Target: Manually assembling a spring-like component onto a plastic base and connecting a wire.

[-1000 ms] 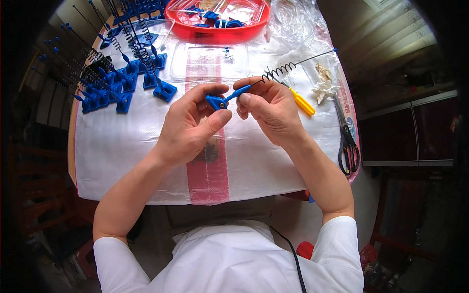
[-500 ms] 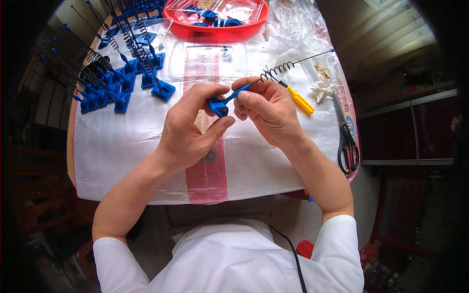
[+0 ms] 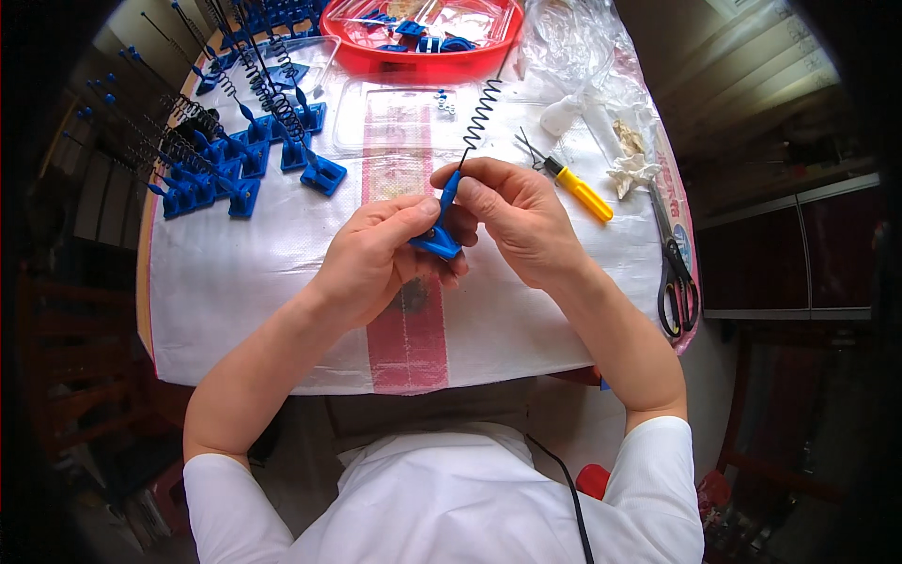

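Observation:
Between both hands is a blue plastic stand with a black coil spring. Its flat base is pinched by my left hand, thumb on top near the pivot and fingers underneath. My right hand closes thumb and forefinger around the slim blue stem, just below the spring. The spring points away from me, and its far tip is hard to make out against the red tray. Part of the base is hidden behind the left thumb and the right fingers.
Similar blue stands with springs crowd the far left. A red tray of blue parts stands at the back, before it a clear plastic lid. Rightward lie a yellow-handled tool, crumpled tissue, scissors and plastic wrapping.
The stand has been turned: its spring swung from pointing right to pointing away from me, and its base came nearer. My left fingers moved from its far side to underneath.

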### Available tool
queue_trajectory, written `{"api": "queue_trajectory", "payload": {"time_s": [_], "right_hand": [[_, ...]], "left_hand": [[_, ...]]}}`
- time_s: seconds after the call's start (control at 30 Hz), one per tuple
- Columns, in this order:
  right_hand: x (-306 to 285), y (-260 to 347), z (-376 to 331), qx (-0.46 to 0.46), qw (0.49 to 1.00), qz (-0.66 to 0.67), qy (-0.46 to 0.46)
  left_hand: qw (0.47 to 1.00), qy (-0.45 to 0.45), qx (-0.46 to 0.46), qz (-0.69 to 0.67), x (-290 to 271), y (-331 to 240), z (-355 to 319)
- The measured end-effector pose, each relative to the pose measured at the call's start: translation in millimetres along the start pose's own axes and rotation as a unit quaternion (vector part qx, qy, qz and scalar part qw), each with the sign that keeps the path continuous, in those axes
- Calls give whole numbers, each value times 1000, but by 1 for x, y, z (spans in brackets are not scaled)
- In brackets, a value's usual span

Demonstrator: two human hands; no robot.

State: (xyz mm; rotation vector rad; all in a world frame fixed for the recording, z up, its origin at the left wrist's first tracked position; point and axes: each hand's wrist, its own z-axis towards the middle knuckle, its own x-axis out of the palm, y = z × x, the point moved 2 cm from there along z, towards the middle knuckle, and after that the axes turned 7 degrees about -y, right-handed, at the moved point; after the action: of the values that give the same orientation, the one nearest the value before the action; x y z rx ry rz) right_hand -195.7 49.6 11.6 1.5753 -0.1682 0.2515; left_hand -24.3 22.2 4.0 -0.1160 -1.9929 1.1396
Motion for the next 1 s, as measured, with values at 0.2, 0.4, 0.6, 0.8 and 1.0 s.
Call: {"api": "queue_trajectory", "payload": {"time_s": [0.2, 0.4, 0.6, 0.8, 1.0], "right_hand": [[2, -1, 0, 10, 999, -32, -29], [-3, 0, 1, -10, 995, -82, -54], [0, 3, -1, -36, 987, -141, -67], [0, 4, -3, -39, 976, -203, -62], [1, 4, -3, -37, 975, -209, -60]], "left_hand": [[1000, -21, -12, -9, -4, 0, 2], [998, -58, 12, 5, -6, 1, 4], [990, -64, 71, 108, -5, 5, 4], [986, -66, 80, 131, -7, 10, 5], [995, -28, 64, 76, -10, 11, 8]]}}
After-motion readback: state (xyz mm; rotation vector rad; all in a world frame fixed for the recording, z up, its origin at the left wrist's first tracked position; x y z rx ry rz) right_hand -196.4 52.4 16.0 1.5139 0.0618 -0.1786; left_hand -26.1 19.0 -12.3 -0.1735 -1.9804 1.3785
